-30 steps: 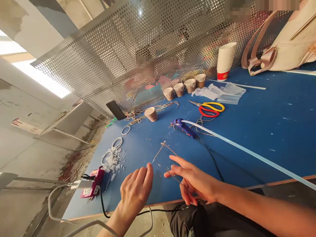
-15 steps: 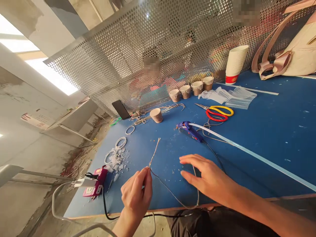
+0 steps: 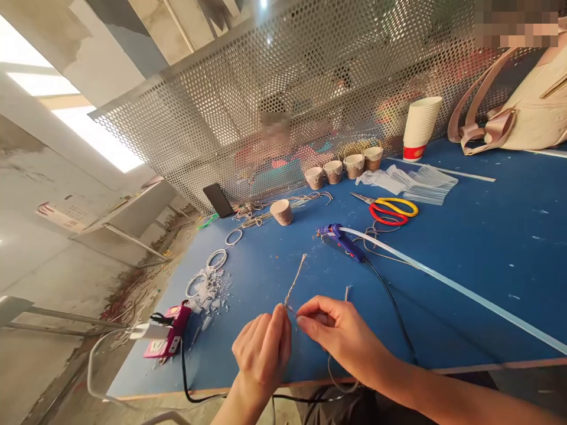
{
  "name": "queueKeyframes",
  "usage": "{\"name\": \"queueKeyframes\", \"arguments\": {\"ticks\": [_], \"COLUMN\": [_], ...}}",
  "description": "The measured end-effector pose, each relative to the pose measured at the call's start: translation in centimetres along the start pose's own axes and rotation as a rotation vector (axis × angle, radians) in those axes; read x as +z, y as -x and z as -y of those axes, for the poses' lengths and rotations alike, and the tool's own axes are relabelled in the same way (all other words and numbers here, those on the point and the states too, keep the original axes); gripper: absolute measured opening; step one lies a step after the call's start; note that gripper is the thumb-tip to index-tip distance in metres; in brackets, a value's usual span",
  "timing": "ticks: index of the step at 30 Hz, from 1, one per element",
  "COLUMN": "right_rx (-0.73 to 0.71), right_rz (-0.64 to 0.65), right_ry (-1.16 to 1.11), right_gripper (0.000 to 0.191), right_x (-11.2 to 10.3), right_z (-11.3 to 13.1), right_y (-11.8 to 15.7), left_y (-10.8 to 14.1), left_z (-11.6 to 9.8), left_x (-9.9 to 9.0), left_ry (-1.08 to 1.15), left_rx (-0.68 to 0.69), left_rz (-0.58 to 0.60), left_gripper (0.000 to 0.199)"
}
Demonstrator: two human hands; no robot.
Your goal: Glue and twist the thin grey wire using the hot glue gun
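My left hand (image 3: 263, 345) is closed in a pinch around the lower end of a short braided cord (image 3: 296, 277). The braid's thin beige length slants up and away over the blue table (image 3: 261, 277). Close beside it, my right hand (image 3: 339, 333) pinches a loose strand of the same cord just right of my left fingertips. A strand end sticks up behind the right knuckles, and a slack loop hangs below that hand at the table edge. Beyond both hands lies a blue glue gun (image 3: 341, 241) with a long clear glue stick in it.
Red-and-yellow scissors (image 3: 392, 211), a small wrapped cup (image 3: 282, 212), and stacked paper cups (image 3: 422, 130) stand farther back. White rings (image 3: 217, 260) and shavings lie left, near a pink power strip (image 3: 170, 333). A perforated metal screen (image 3: 199, 118) rises behind, with a phone (image 3: 218, 200) against it.
My right hand has moved left and closed on a strand beside my left hand. The left hand, still pinching the braided cord, has shifted slightly right. The view has tilted a little.
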State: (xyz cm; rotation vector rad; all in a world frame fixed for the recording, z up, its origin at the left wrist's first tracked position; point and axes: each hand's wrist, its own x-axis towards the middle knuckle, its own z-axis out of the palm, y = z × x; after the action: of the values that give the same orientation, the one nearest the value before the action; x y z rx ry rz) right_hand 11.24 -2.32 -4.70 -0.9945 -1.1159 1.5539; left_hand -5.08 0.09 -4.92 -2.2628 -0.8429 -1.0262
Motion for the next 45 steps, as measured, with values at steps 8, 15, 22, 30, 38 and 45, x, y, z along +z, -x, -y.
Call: {"name": "queueKeyframes", "arguments": {"ticks": [8,15,22,30,38,45], "right_rx": [-0.016,-0.014,0.167,0.224,0.190,0.149], "right_rz": [-0.074,-0.136,-0.095,-0.069,0.036,0.306], "right_ry": [-0.036,-0.174,-0.205,-0.235,-0.039,0.259], "right_gripper": [0.027,0.027,0.026,0.024,0.019,0.009], "right_x": [-0.3,-0.4,-0.2,-0.5,-1.6,-3.4], "right_z": [0.3,0.3,-1.1,-0.8,0.0,2.2], "right_y": [1.5,1.6,0.5,-0.4,-2.0,-3.4], "left_y": [1.4,1.3,1.1,-0.2,-0.9,-1.7], "left_z": [0.0,-0.2,-1.5,-1.0,0.6,0.9], "left_x": [0.3,0.3,0.2,-0.3,-0.3,-0.9], "left_ry": [-0.015,0.060,0.250,1.304,1.807,1.430], "left_rx": [-0.012,0.009,-0.474,-1.308,-1.509,-1.240], "left_rz": [0.041,0.000,-0.019,0.291,0.705,1.134], "left_gripper": [0.026,0.031,0.012,0.033,0.028,0.024]}}
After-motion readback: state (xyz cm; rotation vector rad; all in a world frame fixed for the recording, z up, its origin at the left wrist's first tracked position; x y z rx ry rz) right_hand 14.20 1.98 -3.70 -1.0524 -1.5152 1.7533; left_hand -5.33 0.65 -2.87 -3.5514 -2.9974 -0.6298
